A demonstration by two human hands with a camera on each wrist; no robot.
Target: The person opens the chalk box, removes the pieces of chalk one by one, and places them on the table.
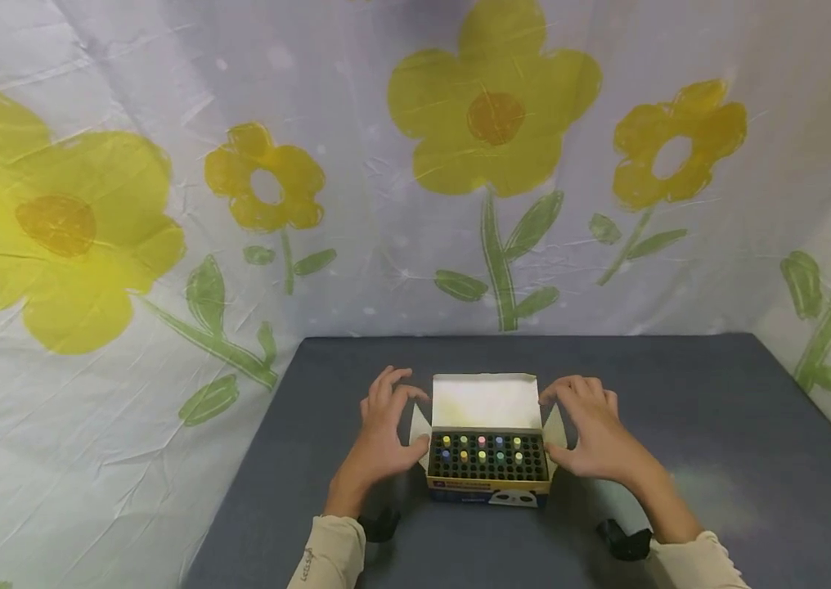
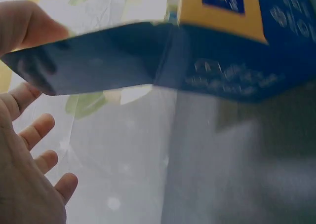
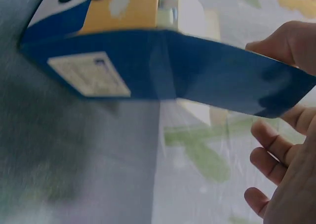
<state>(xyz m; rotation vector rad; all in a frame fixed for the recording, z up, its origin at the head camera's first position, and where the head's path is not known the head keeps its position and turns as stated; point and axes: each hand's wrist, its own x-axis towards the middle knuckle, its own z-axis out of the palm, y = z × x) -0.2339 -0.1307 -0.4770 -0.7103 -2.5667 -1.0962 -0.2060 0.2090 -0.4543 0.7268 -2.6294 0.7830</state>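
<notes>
Flowered cloth backdrop (image 1: 165, 204) behind and to both sides. Grey table (image 1: 680, 425) in front of it. At table centre, near the front edge, open cardboard box (image 1: 487, 446): long axis left to right, yellow-and-blue printed front toward the person, lid raised upright at the far side, side flaps splayed outward. Inside, black grid tray (image 1: 487, 460) with coloured pieces (image 1: 482, 442) in its far rows. Left hand (image 1: 384, 438) beside the box's left end, grip wide, fingers spread and lightly bent; thumb on the left side flap (image 2: 94, 61) in the left wrist view, other fingers free. Right hand (image 1: 592, 433) beside the right end, grip likewise wide; thumb on the right side flap (image 3: 237, 78), remaining fingers apart from it.
</notes>
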